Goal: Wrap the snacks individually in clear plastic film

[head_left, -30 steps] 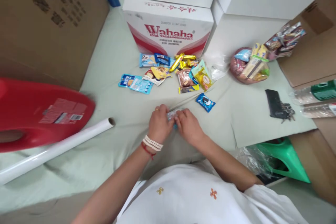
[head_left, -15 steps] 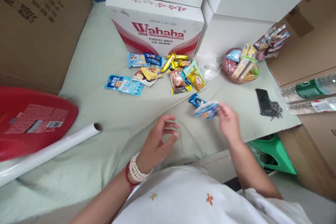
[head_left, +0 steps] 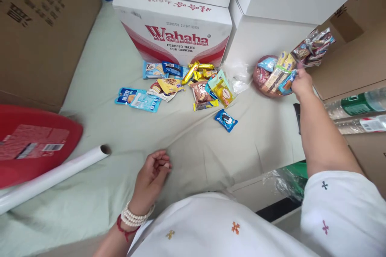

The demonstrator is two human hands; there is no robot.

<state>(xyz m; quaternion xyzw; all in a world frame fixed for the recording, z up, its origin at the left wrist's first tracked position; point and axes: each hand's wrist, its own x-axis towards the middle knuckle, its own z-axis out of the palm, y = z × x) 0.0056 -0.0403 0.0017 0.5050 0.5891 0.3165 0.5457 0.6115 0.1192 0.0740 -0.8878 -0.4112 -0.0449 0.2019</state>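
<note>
Meeting bowl's (head_left: 269, 92) edge, right hand (head_left: 301, 82) pinches packet (head_left: 286, 84); left hand (head_left: 152, 174) curls loosely, empty, uncrowded.

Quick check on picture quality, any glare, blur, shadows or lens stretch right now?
Head view: soft, fairly even light; pale sheen along the white tube; bright glints on the clear bag; lettering on the water box reads clearly; the right hand and the blue pack at its fingers look slightly soft; the red jug at the left edge seems stretched.
</note>
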